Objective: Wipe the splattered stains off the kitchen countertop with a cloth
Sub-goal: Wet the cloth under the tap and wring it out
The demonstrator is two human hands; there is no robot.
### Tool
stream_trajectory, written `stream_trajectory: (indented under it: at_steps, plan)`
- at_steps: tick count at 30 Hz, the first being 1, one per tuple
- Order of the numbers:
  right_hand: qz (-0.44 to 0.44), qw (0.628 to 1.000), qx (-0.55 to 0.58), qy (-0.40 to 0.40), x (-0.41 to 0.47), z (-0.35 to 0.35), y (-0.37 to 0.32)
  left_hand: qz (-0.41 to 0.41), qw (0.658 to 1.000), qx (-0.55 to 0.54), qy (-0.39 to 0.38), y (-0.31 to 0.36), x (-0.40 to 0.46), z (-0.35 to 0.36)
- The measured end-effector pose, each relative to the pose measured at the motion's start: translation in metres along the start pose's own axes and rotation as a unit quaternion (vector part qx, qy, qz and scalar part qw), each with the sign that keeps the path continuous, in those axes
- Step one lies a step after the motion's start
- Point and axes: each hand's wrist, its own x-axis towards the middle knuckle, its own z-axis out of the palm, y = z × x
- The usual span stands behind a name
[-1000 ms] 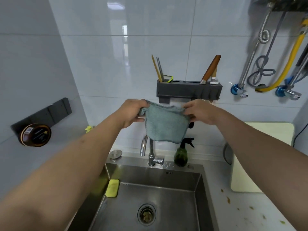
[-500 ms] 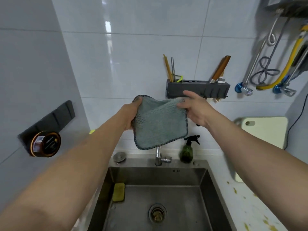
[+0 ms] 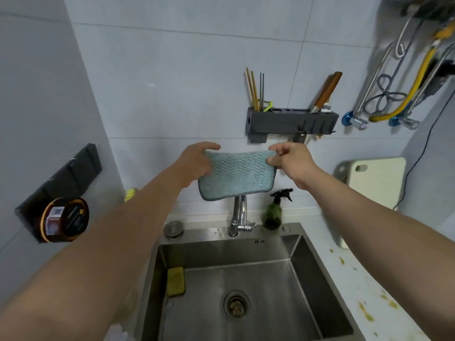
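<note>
Two hands now hold the cloth (image 3: pixel 236 174) folded
Left hand (image 3: pixel 197 161) grips, right hand (image 3: pixel 290 161) pinches; stains (image 3: pixel 364 311) below-right await wiping

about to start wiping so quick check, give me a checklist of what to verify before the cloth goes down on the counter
1. Cloth gripped by both hands: ok, left hand and right hand hold its top corners.
2. Cloth folded flat: ok, it hangs as a neat rectangle.
3. Cloth damp: cannot tell.
4. Stains located: ok, on the counter right of the sink.
5. Path to stains: ok, nothing stands between.
6. Cloth on counter: not ok, held above the faucet.
</note>
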Motion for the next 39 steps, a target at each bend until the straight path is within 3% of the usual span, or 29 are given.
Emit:
stream_trajectory:
  at_steps: [3, 7, 8, 11, 14, 16, 20, 21, 23, 25, 29, 31, 33, 35, 37, 39]
  plan:
    - [0.002, 0.997, -0.08, 0.018, -0.001, 0.004, 0.004, -0.008, 0.991, 0.121, 0.056, -0.005, 0.002, 0.003]
    - [-0.004, 0.993, -0.108, 0.051, -0.006, 0.012, 0.007, -0.053, 0.976, 0.193, 0.086, -0.008, 0.004, 0.0]
    - [0.003, 0.992, -0.109, 0.06, -0.008, 0.014, 0.006, -0.058, 0.98, 0.169, 0.086, -0.008, 0.005, -0.001]
    - [0.037, 0.984, -0.132, 0.112, -0.012, 0.023, -0.002, -0.08, 0.993, -0.054, 0.071, -0.004, 0.004, 0.001]
    - [0.046, 0.977, -0.162, 0.135, -0.021, 0.039, -0.014, -0.112, 0.986, -0.124, 0.026, -0.003, 0.001, 0.008]
    - [0.025, 0.985, -0.142, 0.095, -0.031, 0.054, -0.025, -0.117, 0.979, -0.163, -0.032, 0.001, -0.001, 0.016]
    - [0.028, 0.994, 0.023, -0.102, -0.046, 0.079, -0.042, -0.09, 0.944, -0.253, -0.191, 0.009, -0.006, 0.028]
    - [0.035, 0.991, 0.055, -0.115, -0.046, 0.081, -0.043, -0.079, 0.943, -0.265, -0.187, 0.009, -0.005, 0.029]
    - [0.03, 0.992, 0.094, -0.077, -0.044, 0.08, -0.042, -0.08, 0.951, -0.28, -0.108, 0.007, -0.001, 0.027]
    - [0.016, 0.999, 0.044, -0.026, -0.039, 0.075, -0.033, -0.099, 0.95, -0.292, -0.044, 0.005, 0.002, 0.024]
    - [0.072, 0.984, 0.018, -0.164, -0.038, 0.073, -0.018, -0.079, 0.921, -0.363, -0.116, 0.008, 0.001, 0.023]
    - [0.06, 0.986, 0.04, -0.152, -0.038, 0.077, -0.017, -0.067, 0.915, -0.38, -0.12, 0.012, 0.003, 0.025]
    - [0.033, 0.994, 0.03, -0.1, -0.036, 0.076, -0.018, -0.054, 0.942, -0.325, -0.068, 0.017, 0.007, 0.026]
    - [0.037, 0.995, 0.027, -0.085, -0.034, 0.071, -0.019, -0.036, 0.987, -0.156, -0.034, 0.015, 0.012, 0.023]
    - [0.066, 0.989, 0.03, -0.129, -0.034, 0.063, -0.017, -0.039, 0.987, -0.078, -0.133, 0.01, 0.011, 0.017]
    - [0.097, 0.976, 0.028, -0.194, -0.037, 0.056, -0.014, -0.064, 0.959, -0.122, -0.249, -0.001, 0.008, 0.014]
